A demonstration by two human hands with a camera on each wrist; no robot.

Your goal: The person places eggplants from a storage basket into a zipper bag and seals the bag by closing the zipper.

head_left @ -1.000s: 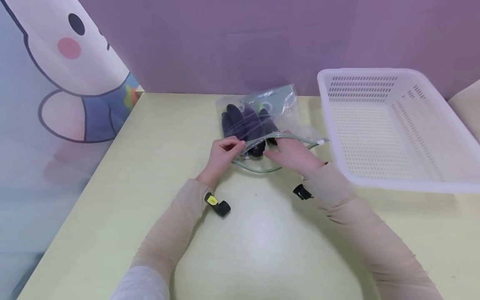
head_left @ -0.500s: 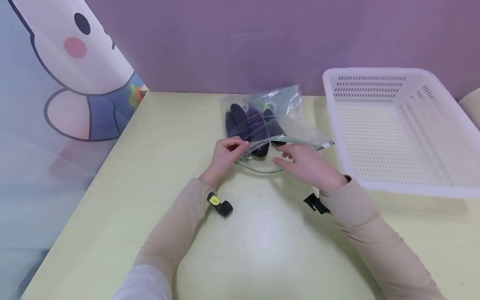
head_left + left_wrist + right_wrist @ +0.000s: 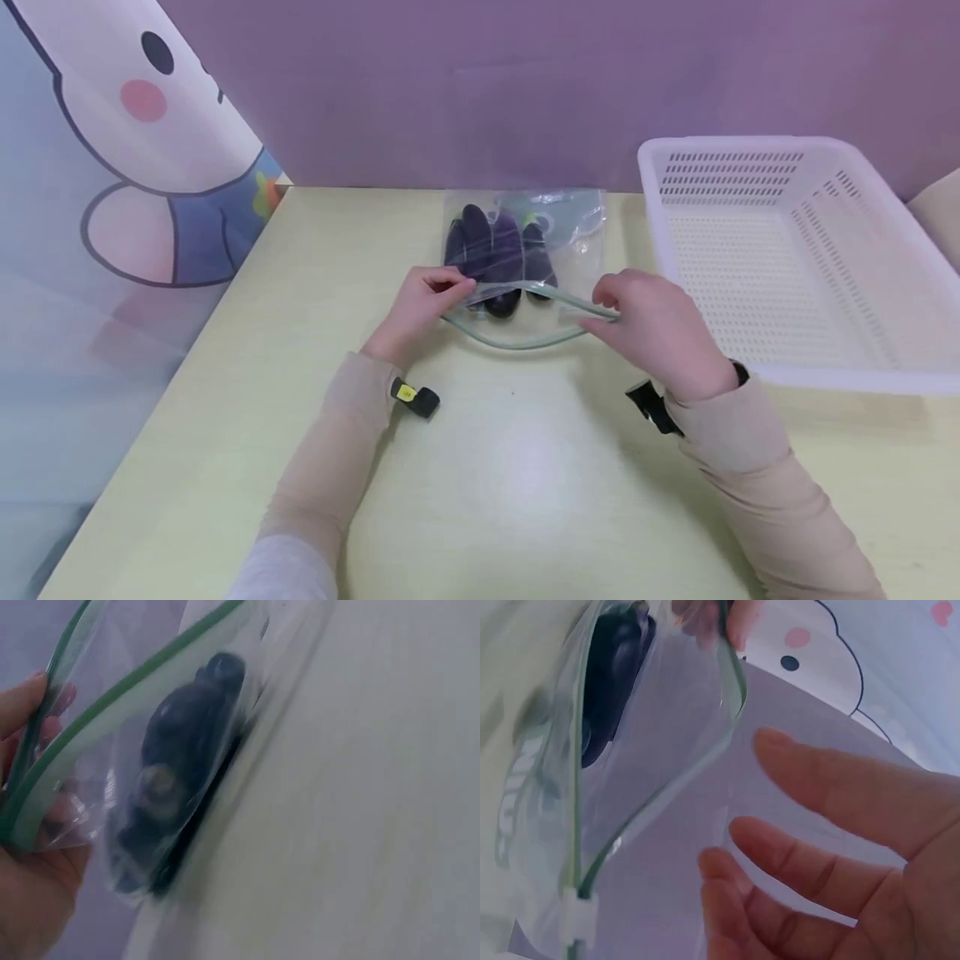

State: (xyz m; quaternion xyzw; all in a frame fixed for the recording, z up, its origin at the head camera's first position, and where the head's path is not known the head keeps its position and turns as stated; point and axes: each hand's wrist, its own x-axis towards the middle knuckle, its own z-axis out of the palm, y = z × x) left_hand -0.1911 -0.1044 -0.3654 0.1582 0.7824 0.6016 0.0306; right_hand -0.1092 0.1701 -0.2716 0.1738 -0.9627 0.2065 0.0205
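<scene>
Several dark purple eggplants (image 3: pixel 506 250) lie inside a clear zip bag (image 3: pixel 585 229) at the back of the table. The bag's mouth gapes toward me, its two green zip strips (image 3: pixel 525 343) bowed apart. My left hand (image 3: pixel 412 304) pinches the left end of the mouth between thumb and fingers; the left wrist view shows the thumb (image 3: pixel 30 697) against a green strip. At the right end is my right hand (image 3: pixel 663 329). In the right wrist view its thumb (image 3: pixel 825 776) and fingers are spread beside the mouth, with a white slider (image 3: pixel 580 919) at the bag's corner.
A white perforated plastic basket (image 3: pixel 757 267) stands at the right, close by my right hand. Behind the table rises a purple backdrop (image 3: pixel 420 92); a cartoon-printed sheet (image 3: pixel 135 333) hangs along the left side.
My right hand has come out of the bag's mouth and moved right to the end of the zip strips. The left hand keeps its pinch, and the bag lies flatter at the back.
</scene>
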